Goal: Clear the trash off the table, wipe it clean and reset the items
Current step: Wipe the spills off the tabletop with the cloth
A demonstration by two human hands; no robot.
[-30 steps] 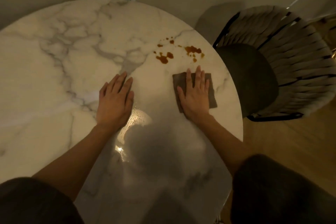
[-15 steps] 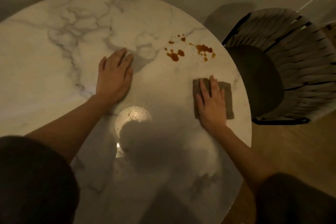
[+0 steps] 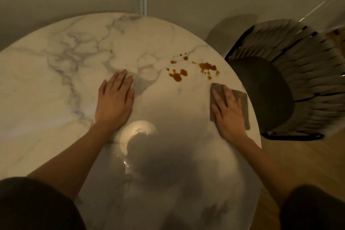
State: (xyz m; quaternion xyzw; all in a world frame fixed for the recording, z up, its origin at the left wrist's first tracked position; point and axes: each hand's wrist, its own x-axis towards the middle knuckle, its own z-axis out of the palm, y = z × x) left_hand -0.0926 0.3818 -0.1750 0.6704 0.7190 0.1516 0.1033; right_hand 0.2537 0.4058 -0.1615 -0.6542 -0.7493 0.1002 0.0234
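Observation:
A round white marble table (image 3: 56, 84) with grey veins fills the view. Brown-orange spill stains (image 3: 176, 75) lie on its far right part, with a second patch (image 3: 207, 66) beside them. My right hand (image 3: 228, 113) presses flat with straight fingers on a grey-brown cloth (image 3: 240, 99) near the table's right edge, just below the stains. My left hand (image 3: 114, 102) rests flat on the tabletop near the middle, palm down, holding nothing.
A chair (image 3: 291, 84) with a woven backrest and dark seat stands close against the table's right edge. A wall runs behind the table. Wooden floor (image 3: 298, 164) shows at the lower right. A lamp's glare and small droplets (image 3: 138, 130) sit near my left wrist.
My right hand has slid the cloth to the right, toward the table's edge. My left hand has stayed flat on the table.

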